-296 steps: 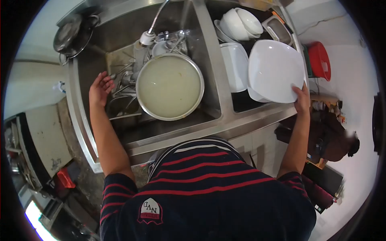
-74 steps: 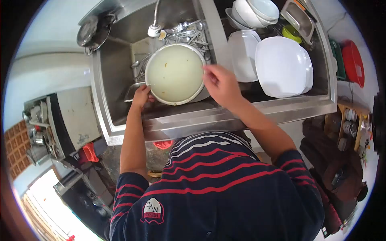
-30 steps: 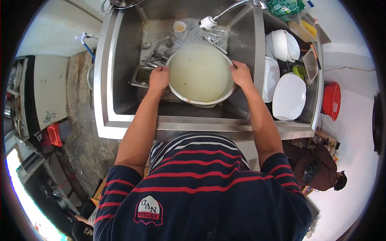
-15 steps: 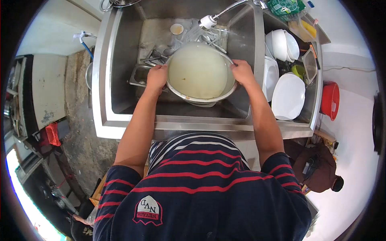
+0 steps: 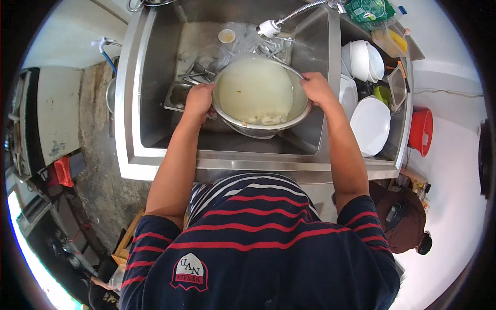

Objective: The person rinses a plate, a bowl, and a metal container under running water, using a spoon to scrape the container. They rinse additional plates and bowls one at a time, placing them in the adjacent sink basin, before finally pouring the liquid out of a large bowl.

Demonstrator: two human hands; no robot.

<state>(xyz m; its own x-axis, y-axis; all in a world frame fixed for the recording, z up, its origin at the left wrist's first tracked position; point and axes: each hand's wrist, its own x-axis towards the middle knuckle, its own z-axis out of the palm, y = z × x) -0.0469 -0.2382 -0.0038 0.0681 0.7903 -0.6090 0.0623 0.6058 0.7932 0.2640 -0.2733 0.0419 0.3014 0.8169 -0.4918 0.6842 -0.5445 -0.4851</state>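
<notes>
A large metal bowl (image 5: pixel 253 90) of cloudy, pale liquid is held over the sink (image 5: pixel 170 137), tilted away from me. Pale lumps show in the liquid along its near side. My left hand (image 5: pixel 199 101) is closed on the bowl's left rim, and my right hand (image 5: pixel 316 89) grips the right rim. Beyond the bowl, a small white cup (image 5: pixel 227 36) and several pieces of cutlery (image 5: pixel 263 49) lie on the sink bottom. Beside my left hand is a small metal tray (image 5: pixel 178 95). The white spray head (image 5: pixel 267 29) hangs above the far side.
White bowls (image 5: pixel 359 59), a white dish (image 5: pixel 370 126) and a green cup (image 5: pixel 382 94) fill the right basin. A red basin (image 5: pixel 421 132) hangs at the far right. Another person (image 5: pixel 400 219) in dark clothing is at the lower right.
The bowl has tilted and shifted slightly right, with both hands still on its rim. Pale lumps now show near its close edge, where only liquid was visible before.
</notes>
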